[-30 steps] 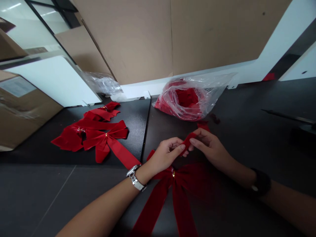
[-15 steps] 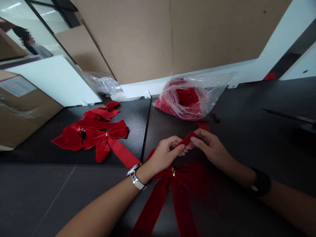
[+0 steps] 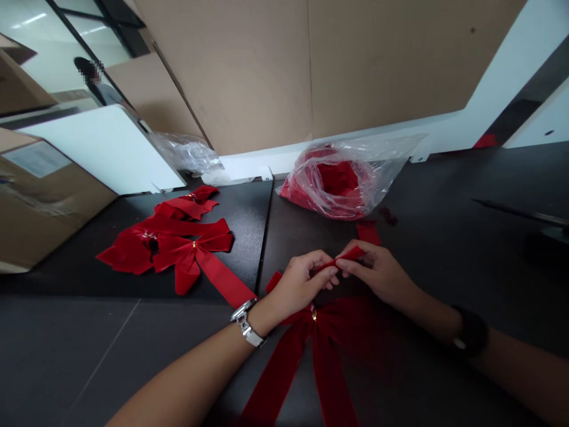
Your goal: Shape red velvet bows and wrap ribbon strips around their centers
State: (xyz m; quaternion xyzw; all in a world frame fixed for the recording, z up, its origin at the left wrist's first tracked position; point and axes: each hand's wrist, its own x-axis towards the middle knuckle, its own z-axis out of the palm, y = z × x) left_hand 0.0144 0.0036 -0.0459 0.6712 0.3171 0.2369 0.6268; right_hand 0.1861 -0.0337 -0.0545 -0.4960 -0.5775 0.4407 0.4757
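Between both hands is a short piece of red velvet ribbon [image 3: 353, 254], pinched narrow at its middle. My left hand [image 3: 306, 279], with a silver watch at the wrist, grips its left part between thumb and fingers. My right hand [image 3: 377, 267], with a black band at the wrist, pinches it from the other side, and the right end sticks out past the thumb. Below the hands lies a large red bow [image 3: 317, 350] with a gold tie at its centre and two long tails. The left forearm covers part of its left loop.
Several finished-looking red bows [image 3: 178, 243] lie in a heap on the left. A clear plastic bag [image 3: 338, 181] of red ribbon stands at the back, with another red ribbon strip [image 3: 368, 231] before it. A cardboard box [image 3: 48, 201] is far left; a dark pointed tool [image 3: 520, 212] is right.
The ribbon piece, flatter before, is now squeezed together at its middle, and the fingers of both hands have drawn closer around it. The view has shifted slightly.
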